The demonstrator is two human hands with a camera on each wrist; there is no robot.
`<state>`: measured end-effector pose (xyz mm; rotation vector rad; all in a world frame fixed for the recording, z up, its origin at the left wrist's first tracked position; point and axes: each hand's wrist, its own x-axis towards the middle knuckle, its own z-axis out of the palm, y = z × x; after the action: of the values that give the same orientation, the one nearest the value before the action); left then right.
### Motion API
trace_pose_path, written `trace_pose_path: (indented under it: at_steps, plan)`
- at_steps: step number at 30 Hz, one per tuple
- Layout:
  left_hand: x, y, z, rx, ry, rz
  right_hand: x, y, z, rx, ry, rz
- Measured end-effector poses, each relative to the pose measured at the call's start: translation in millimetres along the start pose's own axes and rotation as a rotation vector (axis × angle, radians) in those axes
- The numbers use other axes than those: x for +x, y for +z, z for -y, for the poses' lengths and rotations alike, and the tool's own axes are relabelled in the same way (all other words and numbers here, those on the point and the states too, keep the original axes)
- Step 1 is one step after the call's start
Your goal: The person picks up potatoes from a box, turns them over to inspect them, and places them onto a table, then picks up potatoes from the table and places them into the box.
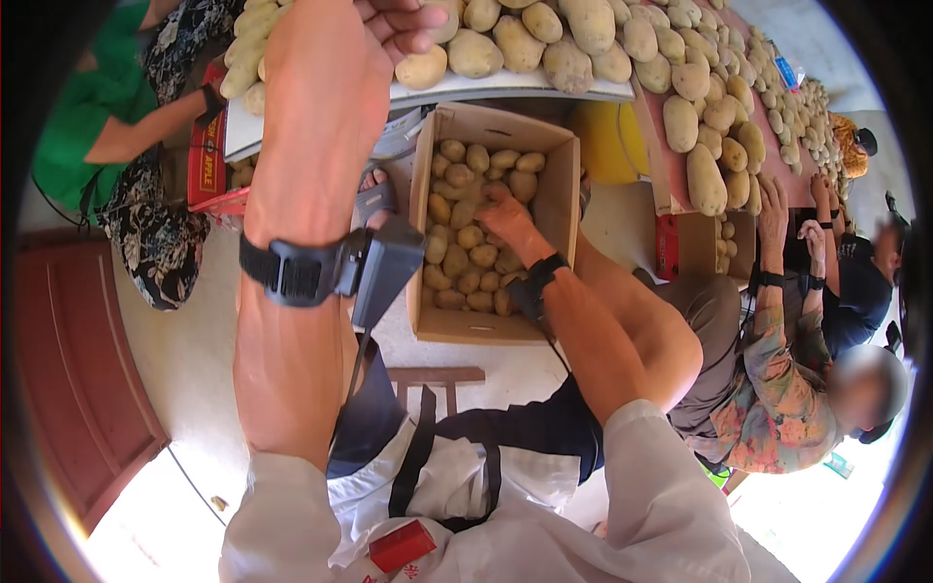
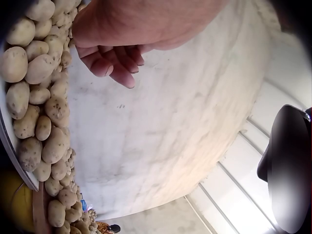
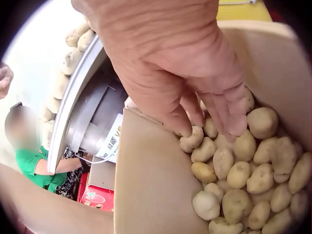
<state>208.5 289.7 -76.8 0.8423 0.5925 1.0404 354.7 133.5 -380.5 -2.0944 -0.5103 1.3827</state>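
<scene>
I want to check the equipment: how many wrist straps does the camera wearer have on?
2: one black strap behind the left hand, another strap behind the right hand, which is among potatoes in the cardboard box. None seems hidden.

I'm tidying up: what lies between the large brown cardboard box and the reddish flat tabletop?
In the head view, chiefly a rounded yellow bucket and some pale floor lie between the box and the tabletop.
</scene>
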Motion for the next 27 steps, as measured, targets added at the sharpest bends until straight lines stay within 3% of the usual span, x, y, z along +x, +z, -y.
trace_pose_path:
  at_steps: [5,7,10,11,16,18,21,22,24,26,27]
  plan:
    - [5.0,-13.2,-3.6,-0.113,-0.023,0.14,61.1,24.3,-6.3,0.061,-0.065,-0.202]
    - [21.4,-27.5,4.3,-0.052,-0.114,0.195,79.7,31.4,-0.9,0.035,-0.064,-0.246]
    - [-1.3,-7.6,0.8,-0.128,-0.035,0.264,111.3,42.9,1.6,0.081,0.019,-0.296]
    - [2.3,-7.6,0.1,-0.004,-0.015,0.231,117.4,46.3,5.7,0.097,0.048,-0.312]
    - [5.9,-11.5,2.9,-0.008,-0.121,0.105,117.1,57.6,23.8,0.172,0.108,-0.431]
    - [5.2,-12.0,1.9,-0.027,-0.147,0.102,119.2,57.5,18.4,0.138,-0.085,-0.561]
    - [3.0,-10.7,1.2,-0.016,-0.135,0.087,127.4,35.3,1.0,-0.027,0.021,-0.412]
    - [2.1,-9.5,1.0,-0.023,-0.134,0.092,162.9,35.0,-61.7,-0.029,0.019,-0.421]
    - [1.2,-6.7,1.9,-0.018,-0.126,0.069,245.1,33.1,-158.1,-0.598,-0.483,-0.32]
    - [-0.3,-4.0,3.6,-0.054,-0.126,0.059,163.1,27.6,-98.4,-0.332,-0.37,-0.374]
    - [-0.5,-2.7,5.2,-0.079,-0.13,0.035,124.7,20.4,-78.6,-0.214,-0.293,-0.254]
